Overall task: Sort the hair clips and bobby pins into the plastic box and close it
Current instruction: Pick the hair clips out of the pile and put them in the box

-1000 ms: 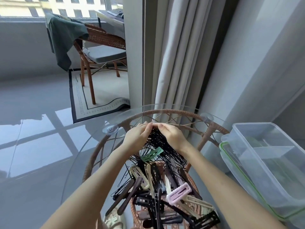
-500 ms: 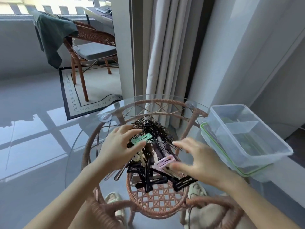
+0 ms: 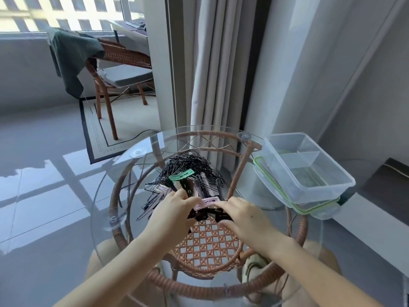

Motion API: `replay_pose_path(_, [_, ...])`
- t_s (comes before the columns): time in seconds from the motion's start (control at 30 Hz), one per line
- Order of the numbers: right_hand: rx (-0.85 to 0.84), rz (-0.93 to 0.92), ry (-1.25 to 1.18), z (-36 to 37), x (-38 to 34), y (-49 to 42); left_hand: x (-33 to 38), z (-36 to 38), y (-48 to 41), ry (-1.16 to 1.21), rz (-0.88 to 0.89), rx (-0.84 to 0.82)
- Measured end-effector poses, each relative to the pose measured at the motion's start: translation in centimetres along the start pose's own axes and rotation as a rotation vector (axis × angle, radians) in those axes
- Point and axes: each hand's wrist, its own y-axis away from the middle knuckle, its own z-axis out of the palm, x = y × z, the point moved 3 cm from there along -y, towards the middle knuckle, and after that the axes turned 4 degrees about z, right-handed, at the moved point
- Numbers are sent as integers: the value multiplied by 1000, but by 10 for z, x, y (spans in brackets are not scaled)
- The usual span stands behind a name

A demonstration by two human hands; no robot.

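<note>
A heap of black bobby pins (image 3: 188, 163) and coloured hair clips lies on the round glass table (image 3: 115, 196). A green clip (image 3: 182, 174) rests on top of the heap and a pink clip (image 3: 210, 200) lies at its near edge. My left hand (image 3: 173, 210) and my right hand (image 3: 242, 216) press on the near side of the pile, fingers curled over dark clips. The clear plastic box (image 3: 309, 167), with a divider inside, sits open on its green-rimmed lid (image 3: 276, 191) at the table's right edge, apart from both hands.
A rattan frame (image 3: 234, 173) and a woven shelf (image 3: 210, 242) show beneath the glass. A curtain (image 3: 212, 69) hangs just behind the table. A rattan chair (image 3: 119, 69) draped with green cloth stands far left on a rug. A grey ledge (image 3: 365, 220) runs along the right.
Both hands have drawn back from the far side of the pile to its near edge and come together over the dark clips. The view has tilted, bringing the box further into frame.
</note>
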Motion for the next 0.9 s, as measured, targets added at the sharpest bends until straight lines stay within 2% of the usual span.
replay_pose_path(0.1, [93, -109, 140, -9, -3, 9, 1, -1, 1, 2, 0, -14])
replay_pose_path(0.3, [104, -106, 188, -20, 10, 22, 9, -3, -2, -123, 32, -86])
replay_pose_path(0.4, [104, -33, 83, -23, 12, 28, 15, 0, -3, -184, 48, -93])
replay_pose_path(0.53, [239, 148, -198, -17, -1, 20, 16, -2, -4, -168, 56, -57])
replay_pose_path(0.7, [138, 136, -7, 11, -30, 8, 16, -8, -2, -156, 63, -47])
replay_pose_path(0.9, [191, 198, -223, 0, -22, 12, 5, -22, -4, -146, 67, 28])
